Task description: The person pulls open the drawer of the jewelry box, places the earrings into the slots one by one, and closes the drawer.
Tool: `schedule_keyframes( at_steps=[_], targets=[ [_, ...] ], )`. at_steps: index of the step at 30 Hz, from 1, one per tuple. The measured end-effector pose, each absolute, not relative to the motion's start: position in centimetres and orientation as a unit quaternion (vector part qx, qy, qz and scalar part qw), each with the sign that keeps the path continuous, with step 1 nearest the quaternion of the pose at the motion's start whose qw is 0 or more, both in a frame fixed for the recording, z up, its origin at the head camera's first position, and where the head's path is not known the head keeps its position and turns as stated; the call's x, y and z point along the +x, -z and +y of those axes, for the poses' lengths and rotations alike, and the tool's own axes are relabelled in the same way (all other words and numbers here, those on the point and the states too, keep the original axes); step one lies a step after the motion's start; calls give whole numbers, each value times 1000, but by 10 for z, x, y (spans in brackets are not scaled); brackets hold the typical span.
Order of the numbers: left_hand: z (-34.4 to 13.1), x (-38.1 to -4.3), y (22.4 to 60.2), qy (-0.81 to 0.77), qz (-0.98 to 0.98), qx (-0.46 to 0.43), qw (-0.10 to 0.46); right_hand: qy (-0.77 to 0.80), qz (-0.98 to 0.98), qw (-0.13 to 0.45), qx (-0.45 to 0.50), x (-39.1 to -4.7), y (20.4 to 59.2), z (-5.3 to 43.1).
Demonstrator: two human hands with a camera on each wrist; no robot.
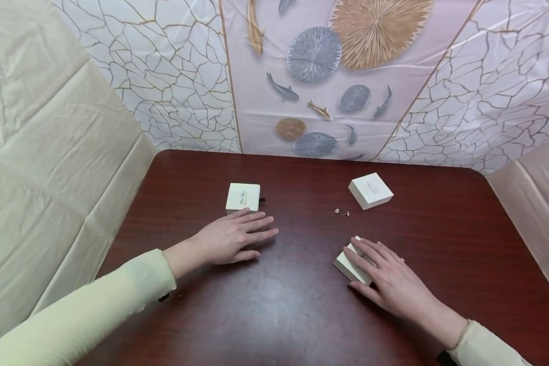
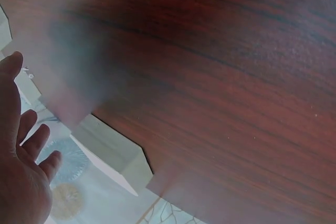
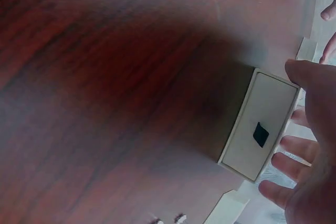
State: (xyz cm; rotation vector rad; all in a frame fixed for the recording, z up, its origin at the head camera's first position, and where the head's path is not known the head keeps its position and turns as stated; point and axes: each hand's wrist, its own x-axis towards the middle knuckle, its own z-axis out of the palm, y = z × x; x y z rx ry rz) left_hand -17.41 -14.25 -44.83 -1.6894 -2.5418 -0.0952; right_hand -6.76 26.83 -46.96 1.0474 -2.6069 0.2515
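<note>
My left hand [image 1: 231, 238] is spread over the table just in front of a small white lidded box [image 1: 243, 195] with dark lettering and a black pull tab on its right side. Its fingers are straight and hold nothing; I cannot tell whether a fingertip touches the box. Over a second white box [image 1: 347, 268] lies my right hand [image 1: 395, 279], fingers extended across its top and thumb beside it. The right wrist view shows this box's end face [image 3: 247, 142] with a black tab [image 3: 261, 135]. Two tiny stud earrings [image 1: 337, 211] lie loose beyond the right hand.
A third white box [image 1: 371, 191] sits at the back right, behind the earrings. The dark red wooden table [image 1: 265, 315] ends at a patterned cloth backdrop [image 1: 315, 122]. Beige cloth [image 1: 41, 152] hangs along the left side, with similar cloth on the right.
</note>
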Motion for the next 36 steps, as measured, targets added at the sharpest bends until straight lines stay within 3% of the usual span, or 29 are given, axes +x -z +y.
schedule_keyframes(
  at_steps=[13,36],
  targets=[
    [-140,-168,451,33,-832,-553,28,-78,-911,142,379,-74,468,261],
    [-139,-158,448,34,-835,-549,12,-58,-887,88,449,-123,462,230]
  ],
)
